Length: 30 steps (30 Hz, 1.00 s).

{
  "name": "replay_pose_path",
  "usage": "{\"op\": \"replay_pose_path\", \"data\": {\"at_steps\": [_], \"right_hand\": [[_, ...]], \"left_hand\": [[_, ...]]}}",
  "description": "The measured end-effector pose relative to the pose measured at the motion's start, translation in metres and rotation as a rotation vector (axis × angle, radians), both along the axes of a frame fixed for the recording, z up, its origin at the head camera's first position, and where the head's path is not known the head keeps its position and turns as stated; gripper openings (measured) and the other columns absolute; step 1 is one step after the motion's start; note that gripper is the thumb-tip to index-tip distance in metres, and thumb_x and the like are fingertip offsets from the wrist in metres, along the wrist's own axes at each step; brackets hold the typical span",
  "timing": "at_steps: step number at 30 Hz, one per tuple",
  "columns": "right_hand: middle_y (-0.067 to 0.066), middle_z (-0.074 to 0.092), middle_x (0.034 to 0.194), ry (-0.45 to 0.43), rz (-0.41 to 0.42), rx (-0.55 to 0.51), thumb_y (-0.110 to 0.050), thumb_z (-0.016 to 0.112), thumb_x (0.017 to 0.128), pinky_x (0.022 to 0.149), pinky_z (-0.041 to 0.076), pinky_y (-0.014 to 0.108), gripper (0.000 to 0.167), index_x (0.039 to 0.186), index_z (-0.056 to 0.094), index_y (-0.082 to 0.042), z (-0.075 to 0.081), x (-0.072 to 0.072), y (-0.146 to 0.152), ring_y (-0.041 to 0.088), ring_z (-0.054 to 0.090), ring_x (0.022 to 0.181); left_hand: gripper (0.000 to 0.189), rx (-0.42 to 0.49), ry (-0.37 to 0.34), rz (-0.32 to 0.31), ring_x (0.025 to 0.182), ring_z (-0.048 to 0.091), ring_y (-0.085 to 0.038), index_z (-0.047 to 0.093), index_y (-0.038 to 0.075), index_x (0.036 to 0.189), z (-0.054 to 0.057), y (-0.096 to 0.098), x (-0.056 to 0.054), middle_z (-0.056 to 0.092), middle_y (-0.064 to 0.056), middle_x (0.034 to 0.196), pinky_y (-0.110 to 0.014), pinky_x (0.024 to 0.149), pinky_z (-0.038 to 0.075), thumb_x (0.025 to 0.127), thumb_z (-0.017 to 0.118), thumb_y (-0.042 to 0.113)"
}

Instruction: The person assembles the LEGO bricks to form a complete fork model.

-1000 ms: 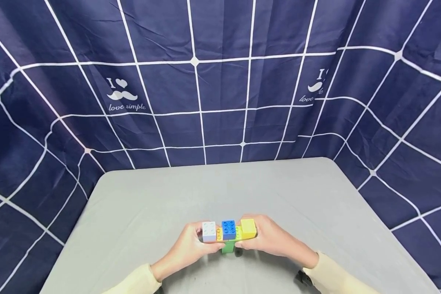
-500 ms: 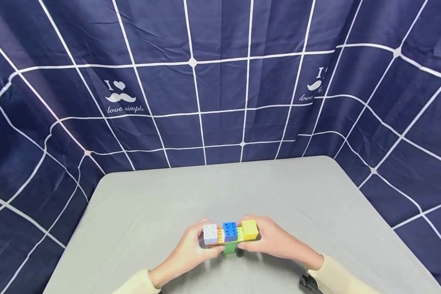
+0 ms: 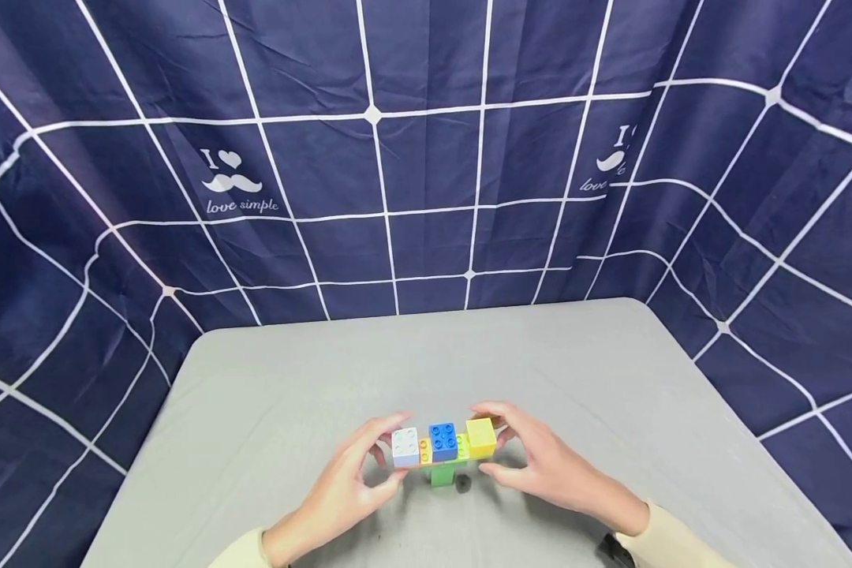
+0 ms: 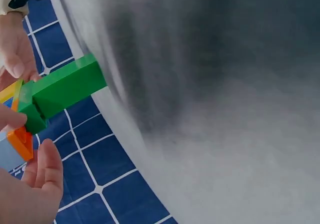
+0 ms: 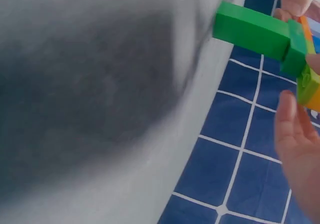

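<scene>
A toy-brick structure stands upright on the grey table, on a tall green brick column (image 4: pixel 70 84). An orange brick (image 4: pixel 21 143) and a lime brick (image 5: pixel 306 88) extend sideways above it. Across the top sit a white brick (image 3: pixel 405 448), a blue brick (image 3: pixel 443 442) and a yellow brick (image 3: pixel 480 439). My left hand (image 3: pixel 351 477) curves loosely around the white end, its thumb tip close to the lower edge; whether it touches is unclear. Around the yellow end, my right hand (image 3: pixel 550 465) is spread, with thumb and fingers apart from the bricks.
The grey table (image 3: pixel 312 379) extends beyond the structure. A dark blue curtain (image 3: pixel 426 173) with white grid lines surrounds its back and sides. A small dark spot (image 3: pixel 463 483) lies beside the green column. A black strap (image 3: pixel 614 551) shows at the right sleeve.
Both hands have let go of the structure: their fingers have spread and drawn outward, the left toward the left and the right toward the right. The bricks stay standing in nearly the same place.
</scene>
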State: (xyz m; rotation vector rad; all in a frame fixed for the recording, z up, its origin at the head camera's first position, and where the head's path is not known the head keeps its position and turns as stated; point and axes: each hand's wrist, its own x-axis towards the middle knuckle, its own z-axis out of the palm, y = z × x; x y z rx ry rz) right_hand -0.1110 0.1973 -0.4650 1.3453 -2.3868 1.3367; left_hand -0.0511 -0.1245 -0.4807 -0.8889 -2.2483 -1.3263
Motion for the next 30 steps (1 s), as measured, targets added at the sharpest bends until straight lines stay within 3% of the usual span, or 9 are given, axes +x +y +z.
{"op": "replay_pose_path", "data": {"at_steps": [8, 18, 24, 30], "right_hand": [[0.004, 0.071, 0.124, 0.071, 0.016, -0.114, 0.013, 0.090, 0.080, 0.083, 0.060, 0.028, 0.073, 0.144, 0.058, -0.003, -0.009, -0.004, 0.002, 0.016, 0.071, 0.098], [0.002, 0.072, 0.120, 0.099, -0.020, -0.147, 0.013, 0.090, 0.079, 0.085, 0.058, 0.025, 0.073, 0.143, 0.061, -0.005, -0.016, -0.006, 0.000, 0.014, 0.071, 0.091], [0.004, 0.072, 0.120, 0.129, -0.001, -0.170, 0.015, 0.089, 0.078, 0.081, 0.059, 0.026, 0.075, 0.145, 0.061, -0.003, -0.015, -0.007, -0.002, 0.015, 0.071, 0.091], [0.007, 0.073, 0.122, 0.102, -0.005, -0.187, 0.014, 0.090, 0.079, 0.079, 0.059, 0.027, 0.076, 0.146, 0.061, -0.002, -0.015, -0.008, -0.003, 0.017, 0.071, 0.095]], "left_hand": [[0.074, 0.079, 0.067, 0.008, 0.089, 0.070, -0.027, 0.062, 0.003, 0.138, -0.007, -0.004, -0.003, 0.074, -0.007, 0.109, -0.032, 0.072, 0.059, 0.072, 0.084, -0.025], [0.074, 0.041, 0.080, 0.014, 0.089, 0.067, -0.020, 0.066, 0.011, 0.141, -0.007, -0.009, -0.004, 0.073, -0.006, 0.126, -0.034, 0.073, 0.059, 0.076, 0.083, -0.020], [0.072, 0.048, 0.152, 0.000, 0.094, 0.067, -0.024, 0.066, 0.007, 0.142, -0.009, -0.011, -0.008, 0.072, -0.008, 0.126, -0.032, 0.074, 0.058, 0.076, 0.083, -0.018], [0.072, 0.041, 0.176, 0.008, 0.094, 0.067, -0.026, 0.066, 0.003, 0.141, -0.010, -0.013, -0.015, 0.072, -0.010, 0.125, -0.029, 0.076, 0.058, 0.075, 0.084, -0.019]]}}
